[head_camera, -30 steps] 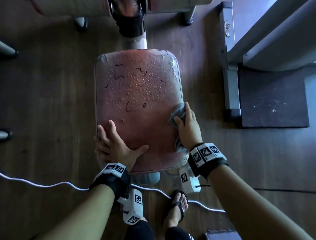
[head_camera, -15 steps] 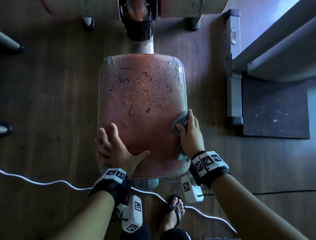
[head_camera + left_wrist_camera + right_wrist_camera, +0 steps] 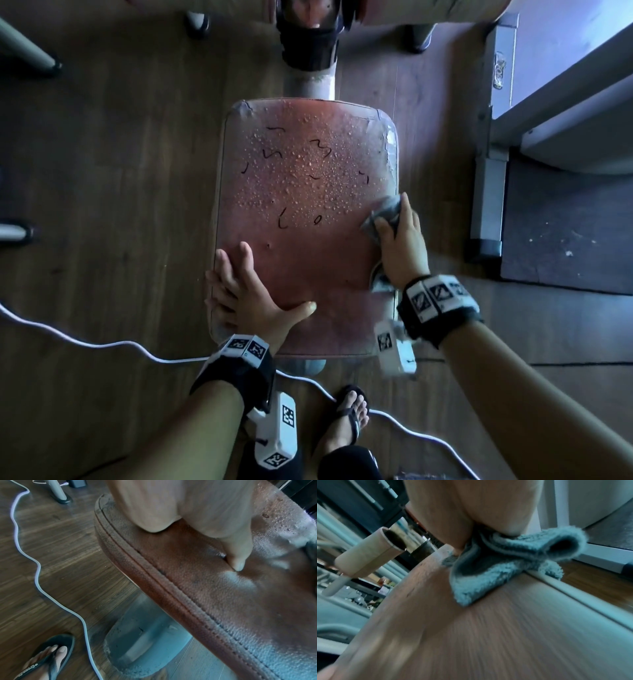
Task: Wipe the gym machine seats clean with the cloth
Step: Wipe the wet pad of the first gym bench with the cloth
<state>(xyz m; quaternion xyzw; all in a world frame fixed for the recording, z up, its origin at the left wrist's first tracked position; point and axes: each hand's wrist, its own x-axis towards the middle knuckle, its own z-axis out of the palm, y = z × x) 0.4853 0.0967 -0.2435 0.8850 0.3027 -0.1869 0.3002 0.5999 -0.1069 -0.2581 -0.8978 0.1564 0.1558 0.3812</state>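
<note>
Cloth (image 3: 383, 214) under right hand (image 3: 400, 246) slid farther up seat (image 3: 301, 192) edge.

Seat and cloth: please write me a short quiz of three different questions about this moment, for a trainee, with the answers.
1. True or false: the left hand holds the cloth.
2. Which part of the seat carries the water droplets? A) the far half B) the near edge C) the underside
3. Fill in: the cloth is at the seat's ____ edge, under the right hand.

Key
1. False: the left hand lies flat on the seat, and the fingers of the right hand grip the cloth.
2. A
3. right
</note>
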